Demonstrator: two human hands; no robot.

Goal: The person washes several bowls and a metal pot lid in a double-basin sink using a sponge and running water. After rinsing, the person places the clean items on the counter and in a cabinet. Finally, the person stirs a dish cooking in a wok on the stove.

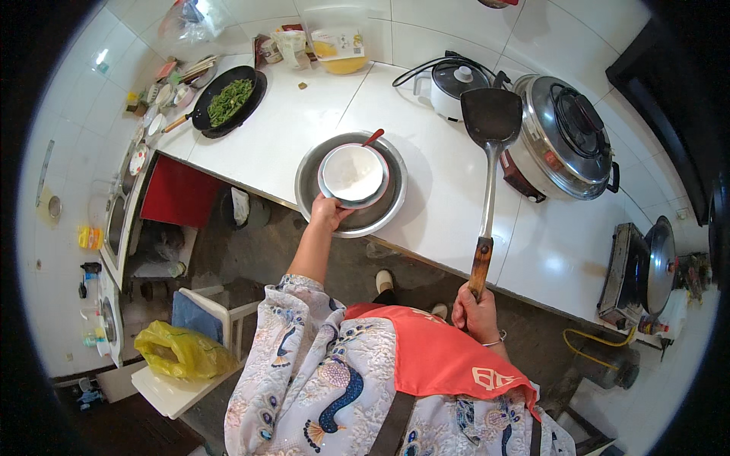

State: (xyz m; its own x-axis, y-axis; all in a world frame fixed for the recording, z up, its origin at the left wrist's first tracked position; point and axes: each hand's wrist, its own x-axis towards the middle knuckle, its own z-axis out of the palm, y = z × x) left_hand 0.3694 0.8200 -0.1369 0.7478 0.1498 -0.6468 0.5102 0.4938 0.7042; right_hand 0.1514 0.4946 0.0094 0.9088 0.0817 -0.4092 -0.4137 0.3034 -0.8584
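Observation:
My left hand (328, 213) is closed on the near rim of a stack of white bowls (353, 173). The stack sits inside a wide metal basin (395, 190) by the counter's front edge. A red handle (373, 137), its lower end hidden, leans out of the stack's far side. In my right hand (475, 313) is the wooden handle of a wok spatula (491, 125), held up with its dark blade pointing away from me. The fingers wrap round the handle's lower end.
A black frying pan (201, 114) with chopped green vegetables (230, 102) stands on the counter (304, 114) at the far left. Farther right are a small white electric pot (449, 95) and a large lidded steel cooker (585, 163). A gas stove (623, 266) is at the right end.

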